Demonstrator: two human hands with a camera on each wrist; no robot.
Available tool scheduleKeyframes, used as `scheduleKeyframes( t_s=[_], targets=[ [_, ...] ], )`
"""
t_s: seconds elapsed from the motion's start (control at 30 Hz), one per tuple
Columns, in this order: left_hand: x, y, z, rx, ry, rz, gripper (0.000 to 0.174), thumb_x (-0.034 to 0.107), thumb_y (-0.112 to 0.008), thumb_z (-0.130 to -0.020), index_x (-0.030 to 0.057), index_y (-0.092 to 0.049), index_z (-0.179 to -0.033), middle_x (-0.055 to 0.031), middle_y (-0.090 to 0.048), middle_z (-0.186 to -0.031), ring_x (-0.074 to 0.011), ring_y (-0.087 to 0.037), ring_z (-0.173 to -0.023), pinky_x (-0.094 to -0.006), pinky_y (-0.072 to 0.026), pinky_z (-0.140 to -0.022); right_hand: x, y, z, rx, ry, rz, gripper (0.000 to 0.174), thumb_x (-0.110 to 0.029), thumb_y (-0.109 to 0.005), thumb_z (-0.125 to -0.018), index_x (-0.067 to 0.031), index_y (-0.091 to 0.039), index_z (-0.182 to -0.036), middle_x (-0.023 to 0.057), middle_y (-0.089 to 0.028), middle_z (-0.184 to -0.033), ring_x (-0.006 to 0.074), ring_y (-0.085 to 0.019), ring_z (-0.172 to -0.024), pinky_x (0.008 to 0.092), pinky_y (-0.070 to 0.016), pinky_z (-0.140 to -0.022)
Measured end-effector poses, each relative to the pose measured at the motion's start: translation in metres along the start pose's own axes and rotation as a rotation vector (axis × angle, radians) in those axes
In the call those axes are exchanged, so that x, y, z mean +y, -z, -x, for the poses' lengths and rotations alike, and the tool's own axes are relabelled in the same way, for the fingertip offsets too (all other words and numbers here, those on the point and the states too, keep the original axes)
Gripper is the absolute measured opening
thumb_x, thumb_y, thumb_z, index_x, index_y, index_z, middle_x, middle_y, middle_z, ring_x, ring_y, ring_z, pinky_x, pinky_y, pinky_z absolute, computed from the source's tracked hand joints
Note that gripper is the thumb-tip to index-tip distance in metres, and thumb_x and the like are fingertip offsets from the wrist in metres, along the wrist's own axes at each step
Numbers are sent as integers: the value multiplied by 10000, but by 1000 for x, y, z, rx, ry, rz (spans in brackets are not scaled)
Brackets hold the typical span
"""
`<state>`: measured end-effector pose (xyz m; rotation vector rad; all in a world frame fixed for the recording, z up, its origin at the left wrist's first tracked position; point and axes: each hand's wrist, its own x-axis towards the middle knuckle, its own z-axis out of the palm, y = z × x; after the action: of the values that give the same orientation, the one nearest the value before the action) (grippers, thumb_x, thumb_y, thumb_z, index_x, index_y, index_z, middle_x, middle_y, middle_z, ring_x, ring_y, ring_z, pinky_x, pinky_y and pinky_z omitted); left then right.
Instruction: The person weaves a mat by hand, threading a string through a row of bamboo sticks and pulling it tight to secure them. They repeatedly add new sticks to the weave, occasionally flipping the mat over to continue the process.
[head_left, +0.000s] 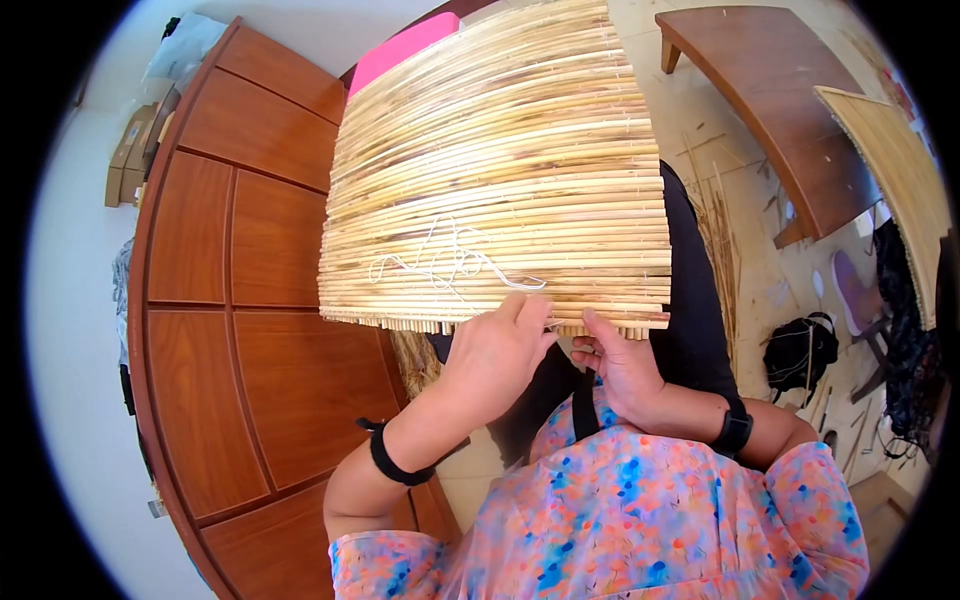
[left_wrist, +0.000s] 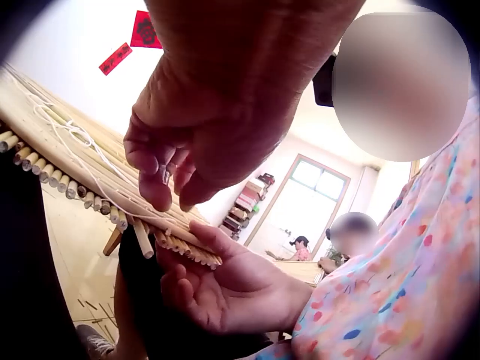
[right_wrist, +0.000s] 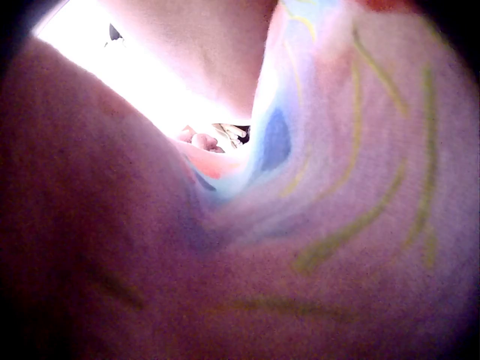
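A large mat of pale reed stalks (head_left: 500, 170) lies across the person's lap, its near edge toward the body. Loose white string (head_left: 440, 268) lies tangled on it close to that edge. The left hand (head_left: 497, 350) is over the edge, thumb and fingertips together on a thin, shiny, needle-like piece that is mostly hidden. Beside it, the right hand (head_left: 630, 375) grips the edge, thumb on top and fingers beneath, as the left wrist view shows at the stalk ends (left_wrist: 184, 247). Floral shirt cloth (right_wrist: 345, 225) fills most of the right wrist view.
A wooden cabinet (head_left: 280, 370) stands at the left, a pink object (head_left: 405, 52) behind the mat. To the right are a low wooden table (head_left: 770, 100), a leaning woven panel (head_left: 890, 180), a black bag (head_left: 800, 355) and loose stalks (head_left: 720, 230) on the floor. Other people (left_wrist: 300, 247) sit farther off.
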<state>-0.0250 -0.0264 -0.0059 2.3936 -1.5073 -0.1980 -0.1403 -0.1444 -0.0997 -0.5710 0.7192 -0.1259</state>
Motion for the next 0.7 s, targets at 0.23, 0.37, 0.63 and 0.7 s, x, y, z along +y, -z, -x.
scheduleKeyframes(
  t_s=[0.23, 0.37, 0.63, 0.7],
  targets=[
    [7, -11, 0, -51, 4, -113, 73, 61, -589, -887, 47, -533, -933, -156, -589, -892, -381, -601, -636, -462, -489, -548, -1, 3, 0, -9, -9, 15, 257, -237, -704, -911, -128, -603, -1121, 13, -668, -1016, 125, -616, -849, 304, -526, -734],
    [9, -12, 1, -130, 156, 24, 73, 69, -597, -887, 37, -565, -943, -187, -626, -801, -396, -618, -674, -464, -504, -588, -2, 2, 0, -13, 0, 26, 273, -231, -698, -916, -116, -602, -1145, 22, -669, -1029, 129, -628, -885, 302, -531, -736],
    [2, -3, -13, -213, 262, 575, 125, 97, -584, -933, 5, -667, -922, -72, -606, -670, -141, -575, -612, -291, -451, -562, -10, -1, 4, -26, -45, 73, 304, -216, -726, -890, -115, -604, -1149, 8, -658, -1046, 123, -628, -927, 321, -527, -759],
    [1, -8, -12, -239, 342, 709, 127, 97, -573, -945, 9, -664, -944, -27, -562, -657, -83, -504, -624, -251, -416, -561, -10, -2, 4, -10, -42, 99, 269, -196, -688, -918, -104, -600, -1155, 24, -668, -1051, 137, -653, -913, 316, -543, -763]
  ],
)
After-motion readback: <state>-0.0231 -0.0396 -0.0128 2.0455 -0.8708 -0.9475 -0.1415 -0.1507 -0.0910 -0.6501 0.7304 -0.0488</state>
